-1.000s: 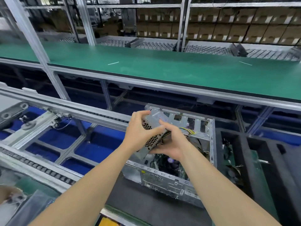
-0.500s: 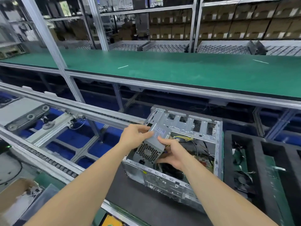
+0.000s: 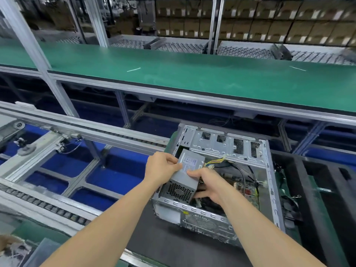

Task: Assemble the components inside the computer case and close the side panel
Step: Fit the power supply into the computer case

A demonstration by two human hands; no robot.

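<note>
An open silver computer case point(image 3: 269, 182) lies on its side on a dark mat, its interior facing up. A grey power supply point(image 3: 183, 180) with a perforated fan grille and a white label sits tilted in the case's near left corner. My left hand point(image 3: 160, 167) grips its upper left edge. On the unit's right side my right hand point(image 3: 207, 185) holds it, fingers reaching into the case. Yellow and black cables point(image 3: 217, 162) run from the unit over the green motherboard point(image 3: 248, 189).
A black foam tray point(image 3: 327, 199) with parts stands right of the case. A roller conveyor rail point(image 3: 57, 207) and blue floor gaps lie to the left. A long green bench point(image 3: 192, 78) crosses behind, with shelves of cardboard boxes point(image 3: 269, 26) beyond.
Both hands have lowered the power supply from above the case down into its near left corner, turning the fan grille toward me. The view has tilted slightly.
</note>
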